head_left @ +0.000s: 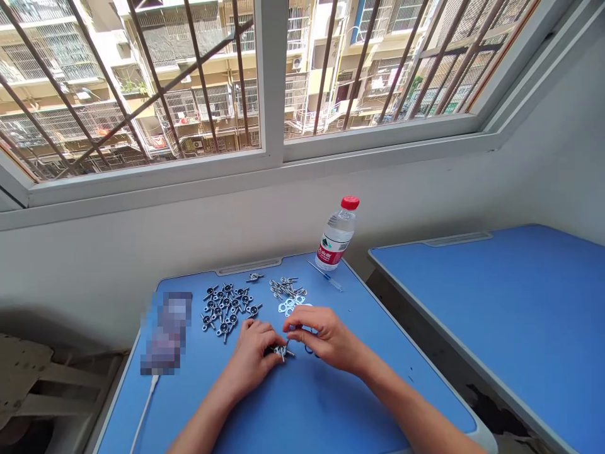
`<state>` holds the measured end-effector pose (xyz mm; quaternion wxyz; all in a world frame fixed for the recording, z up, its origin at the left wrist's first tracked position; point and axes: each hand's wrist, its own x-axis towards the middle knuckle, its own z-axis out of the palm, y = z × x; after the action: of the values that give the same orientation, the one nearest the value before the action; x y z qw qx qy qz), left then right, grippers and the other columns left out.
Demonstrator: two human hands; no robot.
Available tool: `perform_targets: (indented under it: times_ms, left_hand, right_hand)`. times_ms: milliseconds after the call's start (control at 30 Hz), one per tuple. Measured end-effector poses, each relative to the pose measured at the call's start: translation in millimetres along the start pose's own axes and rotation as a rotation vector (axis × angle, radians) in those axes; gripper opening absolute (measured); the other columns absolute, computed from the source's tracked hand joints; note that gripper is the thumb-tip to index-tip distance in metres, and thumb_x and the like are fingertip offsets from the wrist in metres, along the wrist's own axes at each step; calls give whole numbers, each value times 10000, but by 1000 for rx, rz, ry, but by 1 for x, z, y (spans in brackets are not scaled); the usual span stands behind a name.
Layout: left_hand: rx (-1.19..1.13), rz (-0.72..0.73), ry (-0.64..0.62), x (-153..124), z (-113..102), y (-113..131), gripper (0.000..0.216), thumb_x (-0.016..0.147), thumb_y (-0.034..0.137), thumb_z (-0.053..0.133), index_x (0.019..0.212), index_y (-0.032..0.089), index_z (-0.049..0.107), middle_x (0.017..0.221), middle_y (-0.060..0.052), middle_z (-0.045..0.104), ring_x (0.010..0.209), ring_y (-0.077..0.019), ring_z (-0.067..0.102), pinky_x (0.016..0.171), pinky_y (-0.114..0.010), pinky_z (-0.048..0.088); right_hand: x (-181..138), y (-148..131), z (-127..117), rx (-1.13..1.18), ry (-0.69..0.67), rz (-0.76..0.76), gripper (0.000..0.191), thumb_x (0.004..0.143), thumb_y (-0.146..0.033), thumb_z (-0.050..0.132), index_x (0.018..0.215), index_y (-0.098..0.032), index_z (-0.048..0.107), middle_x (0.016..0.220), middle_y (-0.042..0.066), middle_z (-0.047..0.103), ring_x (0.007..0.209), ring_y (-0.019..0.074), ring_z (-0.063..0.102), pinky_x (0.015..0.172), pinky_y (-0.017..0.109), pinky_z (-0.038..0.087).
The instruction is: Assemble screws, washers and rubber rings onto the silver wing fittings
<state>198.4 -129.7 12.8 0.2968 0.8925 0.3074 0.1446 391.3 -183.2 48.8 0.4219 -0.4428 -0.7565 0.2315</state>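
Note:
On the blue desk (pixel 302 403) both my hands meet over a small metal fitting (pixel 282 351). My left hand (pixel 253 356) is curled with its fingertips pinching the fitting from the left. My right hand (pixel 324 337) is curled too, its fingers closed on the same piece from the right and above. Just beyond the hands lie a cluster of dark-centred metal fittings (pixel 227 309), a small heap of bolts (pixel 286 289) and some flat white plates (pixel 290 306).
A water bottle with a red cap (pixel 338 234) stands at the desk's far right corner, a thin clear pen (pixel 325 275) beside it. A blurred phone (pixel 166 331) with a white cable (pixel 144 407) lies at left. A second blue desk (pixel 510 315) stands right. Barred window (pixel 265 75) ahead.

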Motion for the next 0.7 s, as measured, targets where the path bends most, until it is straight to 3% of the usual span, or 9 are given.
perform_targets:
  times_ms: [700]
  left_hand:
    - [43,-17,38,-3,-1,5,104,822,152,670,876,239,679,887,7,656,889,-193,581,895,-359,357]
  right_hand:
    - [6,1,2,76,41,43,223,932,-293,536,802,-182,680,708,33,627,645,156,532,597,268,428]
